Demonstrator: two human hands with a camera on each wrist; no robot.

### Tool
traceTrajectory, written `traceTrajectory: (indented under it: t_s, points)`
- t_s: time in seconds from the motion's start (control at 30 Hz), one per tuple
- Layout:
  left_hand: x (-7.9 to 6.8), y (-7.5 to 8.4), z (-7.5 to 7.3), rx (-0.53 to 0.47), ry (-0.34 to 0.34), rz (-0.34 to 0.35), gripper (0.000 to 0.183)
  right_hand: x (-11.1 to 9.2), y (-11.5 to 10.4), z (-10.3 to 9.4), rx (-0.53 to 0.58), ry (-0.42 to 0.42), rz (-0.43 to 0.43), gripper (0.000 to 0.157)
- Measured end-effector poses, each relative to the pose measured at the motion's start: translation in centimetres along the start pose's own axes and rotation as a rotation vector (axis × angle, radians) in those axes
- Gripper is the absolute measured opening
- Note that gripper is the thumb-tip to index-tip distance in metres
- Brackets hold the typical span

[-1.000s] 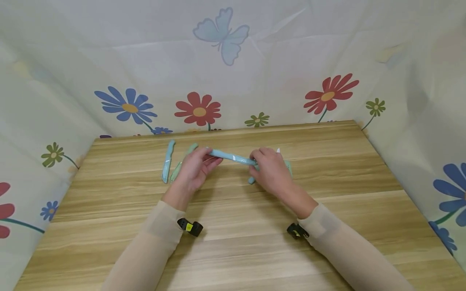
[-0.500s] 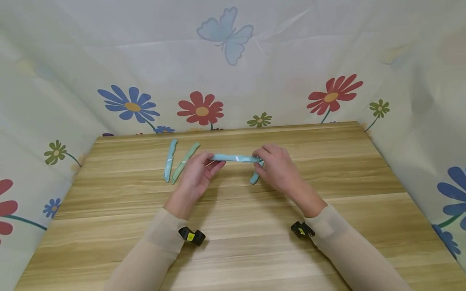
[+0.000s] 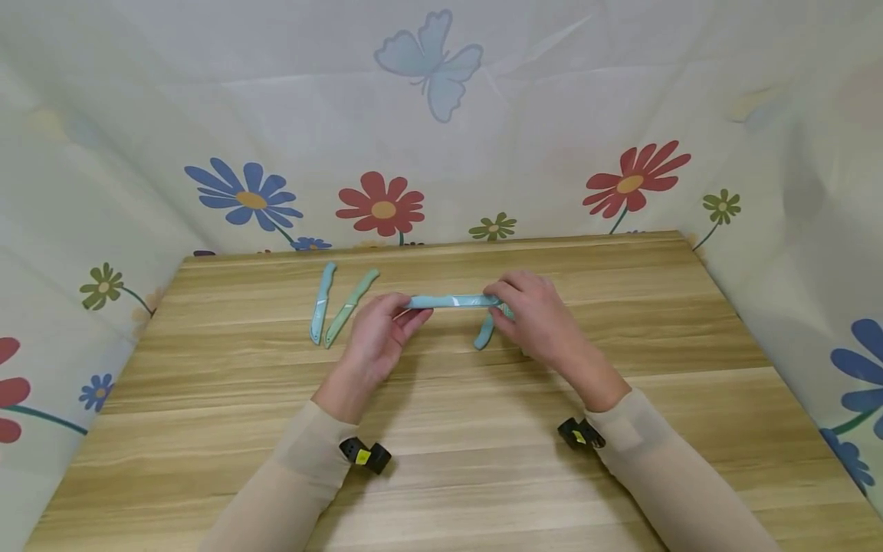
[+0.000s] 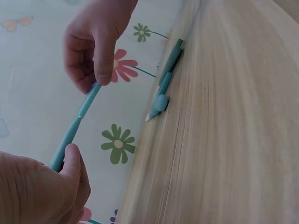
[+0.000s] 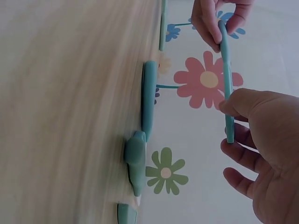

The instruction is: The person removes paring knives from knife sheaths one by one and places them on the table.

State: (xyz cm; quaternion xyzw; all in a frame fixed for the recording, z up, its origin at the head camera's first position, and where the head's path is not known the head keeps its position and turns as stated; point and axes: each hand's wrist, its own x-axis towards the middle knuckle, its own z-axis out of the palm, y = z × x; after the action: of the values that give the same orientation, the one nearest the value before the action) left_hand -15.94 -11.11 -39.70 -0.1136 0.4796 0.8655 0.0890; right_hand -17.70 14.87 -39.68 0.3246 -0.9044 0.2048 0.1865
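A light blue sheathed knife (image 3: pixel 451 301) is held level above the table between both hands. My left hand (image 3: pixel 375 337) pinches its handle end. At the sheath end my right hand (image 3: pixel 541 318) pinches with thumb and fingers, as the right wrist view shows with the same knife (image 5: pixel 227 79). On the table left of my left hand lie a blue sheathed knife (image 3: pixel 322 303) and a green sheathed knife (image 3: pixel 352 308), side by side. Below my right hand rests a blue handle (image 3: pixel 485 332), partly hidden by that hand.
Several teal pieces lie by the right hand: a blue bar-shaped piece (image 5: pixel 148 98), a teal piece with a bulge (image 5: pixel 135 158) and a green piece (image 5: pixel 126 213). A flowered cloth (image 3: pixel 290 115) rises behind the wooden table (image 3: pixel 448 445).
The held knife has turned from slanting to level. Both hands have shifted slightly right in view, still gripping its two ends. The green knife on the table is now less covered by the left hand.
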Motion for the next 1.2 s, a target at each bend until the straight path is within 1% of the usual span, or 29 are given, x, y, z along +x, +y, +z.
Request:
traceTrajectory:
  t_s: [0.13,0.27,0.53,0.7,0.87,1.03,1.2]
  points:
    - [-0.06,-0.12,0.22,-0.011,0.011,-0.006,0.019,0.00,0.21,-0.32,-0.002,0.012,-0.028,0.027]
    - [-0.05,-0.14,0.45,-0.019,0.007,-0.015,0.019,-0.01,0.42,-0.54,0.002,0.015,-0.039,0.027]
    - [0.04,-0.32,0.45,-0.045,0.020,-0.038,0.020,-0.08,0.49,-0.83,0.023,-0.017,-0.037,0.025]
    - [0.05,-0.40,0.39,-0.055,0.035,-0.043,0.020,-0.10,0.50,-0.96,0.036,-0.053,-0.027,0.023]
    - [0.02,-0.34,0.34,-0.046,0.032,-0.044,0.019,-0.12,0.60,-1.07,0.034,-0.086,-0.021,0.023]
    - [-0.01,-0.27,0.30,-0.035,0.019,-0.040,0.018,-0.19,0.75,-1.01,0.034,-0.083,-0.030,0.023]
    - [-0.08,-0.22,0.31,-0.039,0.024,-0.042,0.019,-0.18,0.81,-1.00,0.034,-0.077,-0.035,0.023]
